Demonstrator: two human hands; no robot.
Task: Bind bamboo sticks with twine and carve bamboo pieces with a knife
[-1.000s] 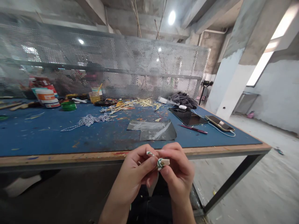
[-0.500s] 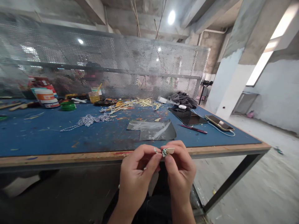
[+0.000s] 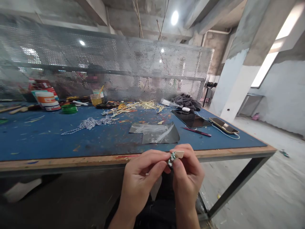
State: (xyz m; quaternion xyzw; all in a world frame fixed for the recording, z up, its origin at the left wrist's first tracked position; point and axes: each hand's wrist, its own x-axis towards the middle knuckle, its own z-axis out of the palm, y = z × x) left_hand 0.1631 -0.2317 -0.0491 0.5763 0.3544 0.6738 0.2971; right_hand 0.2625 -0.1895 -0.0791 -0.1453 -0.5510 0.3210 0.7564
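Just in front of the table edge, my right hand (image 3: 188, 168) pinches a small pale flat strip (image 3: 179, 154), with its thumb below and its index finger behind. Green-and-white cord (image 3: 172, 157) is bunched around the strip's left end. My left hand (image 3: 143, 175) is closed, its index fingertip pressed against that cord and its thumb just below. A small white bit (image 3: 147, 174) shows between the left fingers; what it belongs to is hidden.
On the blue table mat (image 3: 100, 143) lie a grey sheet (image 3: 162, 133), a dark red pen (image 3: 196, 131), a tablet (image 3: 192, 119), a phone (image 3: 224, 125) and a tangle of blue-and-white cord (image 3: 91, 123). Paint jars (image 3: 49, 101) stand left, before a perforated metal screen (image 3: 133, 70).
Both hands have shifted slightly right. The left fingertips moved in from beside the cord to press against it, and more of the green-and-white cord shows now.
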